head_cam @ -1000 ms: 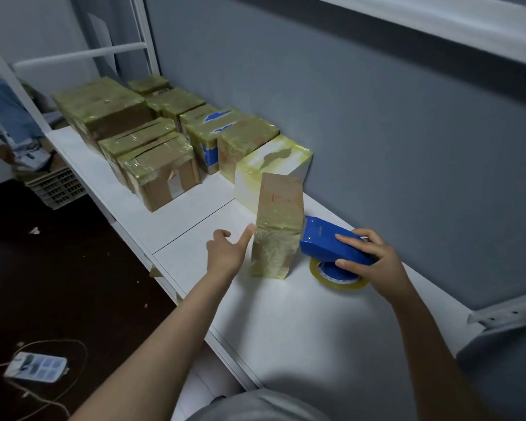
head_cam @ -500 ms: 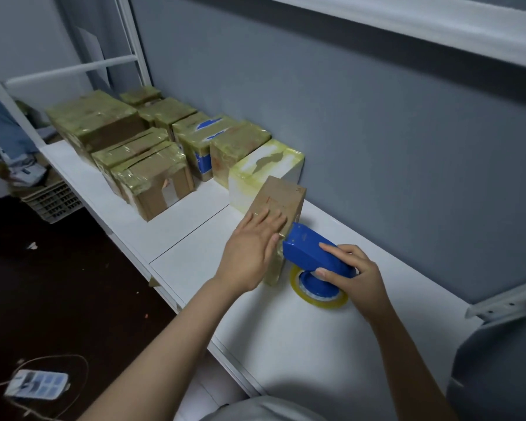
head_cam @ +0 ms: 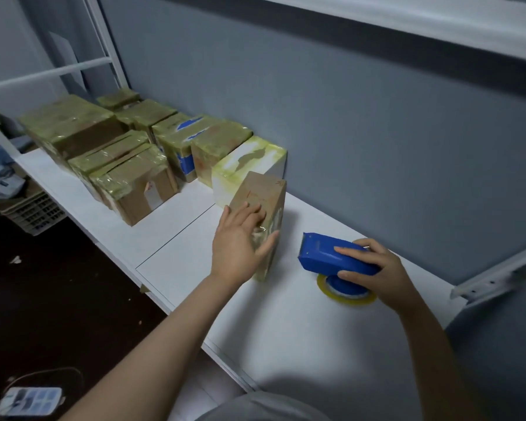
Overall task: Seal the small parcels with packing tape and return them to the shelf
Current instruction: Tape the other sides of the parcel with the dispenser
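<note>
Sealing seems nearly done: our left hand [head_cam: 240, 243] presses flat, fingers spread, on the parcel [head_cam: 266, 189], our right hand [head_cam: 375, 268] grips the tape dispenser [head_cam: 318, 253]; next we must grasp and shelve it.

Brown parcel [head_cam: 266, 192] stands on white shelf [head_cam: 286, 323]; L hand [head_cam: 240, 241] lies flat against its side. R hand [head_cam: 377, 268] grips blue tape dispenser [head_cam: 322, 253] just beside parcel, not touching. Taped parcels [head_cam: 128, 165] behind.

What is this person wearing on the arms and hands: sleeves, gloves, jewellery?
Nothing. The left hand and right hand are ungloved, with no rings, watch or bracelet. The left forearm and right forearm are bare to the frame edge. Grey clothing shows at the bottom.
</note>
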